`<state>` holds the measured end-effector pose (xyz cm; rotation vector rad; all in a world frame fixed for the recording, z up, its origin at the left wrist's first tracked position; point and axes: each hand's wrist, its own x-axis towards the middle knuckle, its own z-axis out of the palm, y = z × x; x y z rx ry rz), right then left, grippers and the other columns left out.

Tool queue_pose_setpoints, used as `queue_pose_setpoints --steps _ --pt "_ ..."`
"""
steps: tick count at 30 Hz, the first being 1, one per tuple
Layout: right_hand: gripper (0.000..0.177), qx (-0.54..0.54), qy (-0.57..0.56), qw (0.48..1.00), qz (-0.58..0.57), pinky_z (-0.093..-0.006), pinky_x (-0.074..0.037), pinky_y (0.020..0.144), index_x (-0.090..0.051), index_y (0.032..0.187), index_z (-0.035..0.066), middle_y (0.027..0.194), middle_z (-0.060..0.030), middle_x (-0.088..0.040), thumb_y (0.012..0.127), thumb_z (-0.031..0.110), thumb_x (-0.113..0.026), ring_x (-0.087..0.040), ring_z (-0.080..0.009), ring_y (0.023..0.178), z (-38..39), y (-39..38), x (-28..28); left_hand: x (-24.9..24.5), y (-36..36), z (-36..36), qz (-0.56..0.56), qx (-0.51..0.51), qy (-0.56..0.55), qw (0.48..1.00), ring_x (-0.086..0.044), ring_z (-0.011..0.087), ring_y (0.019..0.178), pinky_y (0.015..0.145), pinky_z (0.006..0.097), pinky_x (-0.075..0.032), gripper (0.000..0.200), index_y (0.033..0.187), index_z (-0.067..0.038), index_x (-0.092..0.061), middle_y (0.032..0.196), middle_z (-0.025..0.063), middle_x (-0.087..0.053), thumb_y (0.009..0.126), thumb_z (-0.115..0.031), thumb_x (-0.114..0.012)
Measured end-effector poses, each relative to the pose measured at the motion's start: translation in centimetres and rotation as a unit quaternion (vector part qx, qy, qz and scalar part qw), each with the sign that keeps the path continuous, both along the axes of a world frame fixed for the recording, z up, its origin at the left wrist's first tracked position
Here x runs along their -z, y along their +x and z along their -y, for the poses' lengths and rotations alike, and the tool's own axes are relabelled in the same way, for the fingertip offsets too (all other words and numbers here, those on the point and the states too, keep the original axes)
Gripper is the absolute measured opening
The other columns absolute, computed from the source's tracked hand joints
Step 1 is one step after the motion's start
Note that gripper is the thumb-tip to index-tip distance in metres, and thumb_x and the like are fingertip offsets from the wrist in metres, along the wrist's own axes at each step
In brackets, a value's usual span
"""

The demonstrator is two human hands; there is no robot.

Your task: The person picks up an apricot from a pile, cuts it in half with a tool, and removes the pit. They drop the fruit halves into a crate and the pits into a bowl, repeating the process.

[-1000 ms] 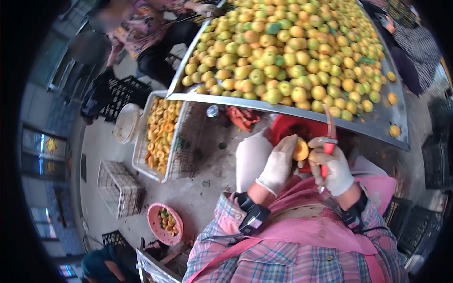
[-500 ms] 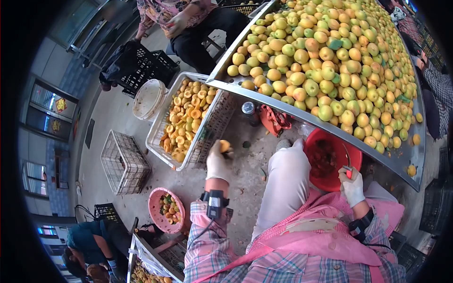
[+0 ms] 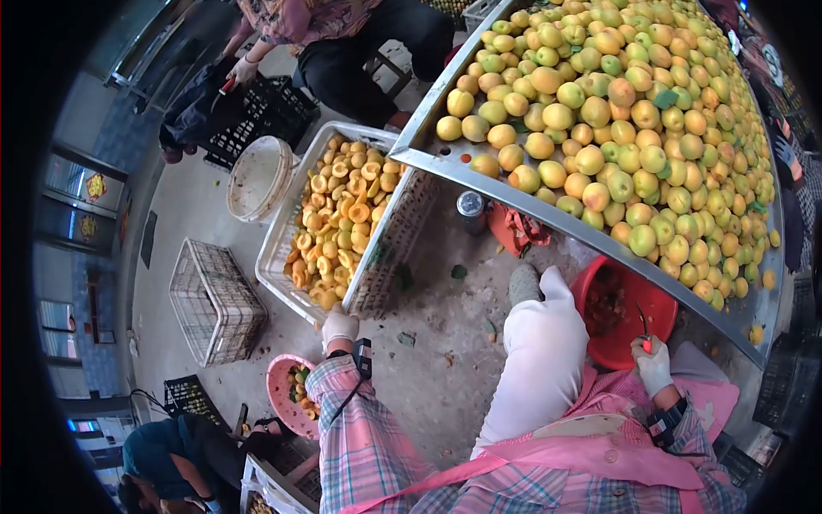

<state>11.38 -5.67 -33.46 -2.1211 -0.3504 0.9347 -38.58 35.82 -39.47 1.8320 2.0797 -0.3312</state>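
My left hand, in a white glove, is at the near corner of a white plastic crate filled with halved apricots. Its fingers are curled and overlap the crate's rim; I cannot tell what they hold. Below the hand is a pink basin with fruit pieces and leaves, partly covered by my sleeve. My right hand, also gloved, is closed around the red handle of a small knife. The thin curved blade points up over a red basin containing dark reddish scraps.
A metal table heaped with whole apricots slopes across the right. A jar and red bag lie under its edge. A white bucket and another crate stand left. Other people work behind, at lower left and far right.
My left hand has moved down and left to the crate's near corner; the apricot it held no longer shows. My right hand still grips the knife. The view has shifted slightly.
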Motion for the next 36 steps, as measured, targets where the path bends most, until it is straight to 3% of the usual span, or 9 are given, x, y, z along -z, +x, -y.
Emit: queue_pose_setpoints --steps 2,4,11,16,19,27,32,34,36 --pt "0.006 -0.012 0.008 1.000 -0.006 -0.0230 -0.036 0.048 -0.057 0.088 0.005 0.065 0.0019 -0.050 0.082 0.003 -0.058 -0.047 -0.0065 0.054 0.8 0.1 1.3 -0.9 0.0 0.2 -0.025 -0.042 -0.019 0.999 -0.063 0.0381 0.104 0.091 0.0441 -0.049 0.034 0.116 -0.011 -0.061 0.110 0.0229 -0.066 0.084 -0.022 -0.056" --pt "0.009 -0.027 0.014 1.000 0.004 -0.0237 -0.034 0.040 -0.059 0.089 0.005 0.066 0.0011 -0.051 0.081 0.000 -0.057 -0.044 -0.0070 0.046 0.4 -0.3 1.5 -0.7 -0.9 0.0 -0.050 -0.013 -0.019 0.998 -0.063 0.0380 0.104 0.091 0.0447 -0.049 0.030 0.113 -0.012 -0.065 0.109 0.0206 -0.066 0.087 -0.015 -0.050" --pt "0.009 0.034 -0.066 0.994 -0.084 -0.0245 -0.037 0.041 -0.058 0.091 0.005 0.065 -0.0006 -0.052 0.082 0.004 -0.059 -0.047 -0.0088 0.045 -1.6 -2.3 -2.7 0.1 -0.2 -0.7 -0.083 -0.025 -0.022 0.996 -0.065 0.0340 0.103 0.087 0.0425 -0.051 0.026 0.107 -0.014 -0.069 0.105 0.0165 -0.069 0.087 -0.023 -0.054" --pt "0.008 0.016 -0.039 0.998 -0.050 -0.0270 -0.035 0.033 -0.056 0.092 0.005 0.061 -0.0018 -0.050 0.084 0.007 -0.057 -0.044 -0.0112 0.037 1.7 -0.5 1.7 0.9 -0.2 -1.2 -0.122 -0.022 -0.008 0.992 -0.065 0.0352 0.102 0.087 0.0426 -0.051 0.027 0.107 -0.012 -0.070 0.107 0.0174 -0.068 0.090 -0.021 -0.052" --pt "0.009 0.039 -0.037 0.998 -0.040 -0.0272 -0.034 0.032 -0.056 0.092 0.005 0.059 -0.0018 -0.049 0.084 0.007 -0.057 -0.044 -0.0120 0.035 2.1 0.2 0.5 1.1 0.6 -1.1 -0.117 -0.059 -0.003 0.991 -0.066 0.0333 0.100 0.086 0.0422 -0.052 0.028 0.106 -0.011 -0.071 0.103 0.0166 -0.069 0.088 -0.022 -0.053" --pt "0.006 0.056 -0.011 0.997 -0.042 -0.0260 -0.034 0.032 -0.057 0.089 0.005 0.057 -0.0012 -0.049 0.084 0.007 -0.054 -0.043 -0.0106 0.037 3.4 0.8 1.5 0.5 4.7 4.0 -0.104 -0.033 0.028 0.994 -0.066 0.0353 0.099 0.086 0.0425 -0.051 0.028 0.103 -0.010 -0.070 0.101 0.0177 -0.070 0.088 -0.019 -0.048" --pt "0.007 0.065 0.022 0.996 -0.053 -0.0255 -0.033 0.033 -0.057 0.089 0.006 0.059 -0.0007 -0.049 0.083 0.006 -0.055 -0.044 -0.0096 0.038 2.8 0.9 -0.4 -0.4 7.8 8.5 -0.062 -0.023 0.025 0.997 -0.066 0.0371 0.095 0.084 0.0429 -0.051 0.028 0.100 -0.010 -0.071 0.095 0.0197 -0.070 0.085 -0.029 -0.058" --pt "0.002 0.097 0.045 0.992 -0.060 -0.0244 -0.035 0.039 -0.058 0.083 0.006 0.060 0.0012 -0.050 0.084 0.008 -0.059 -0.045 -0.0083 0.042 3.2 1.0 -0.9 -1.7 9.7 10.4 -0.073 -0.010 0.004 0.997 -0.066 0.0353 0.098 0.085 0.0430 -0.051 0.029 0.101 -0.011 -0.071 0.096 0.0181 -0.070 0.084 -0.031 -0.059" --pt "0.004 0.109 0.026 0.993 -0.042 -0.0248 -0.035 0.039 -0.059 0.082 0.008 0.060 0.0019 -0.050 0.085 0.010 -0.060 -0.046 -0.0073 0.043 3.9 1.0 -1.1 1.8 8.8 11.9 -0.089 -0.009 0.020 0.996 -0.067 0.0352 0.097 0.084 0.0438 -0.051 0.035 0.101 -0.010 -0.071 0.095 0.0191 -0.070 0.082 -0.038 -0.062"
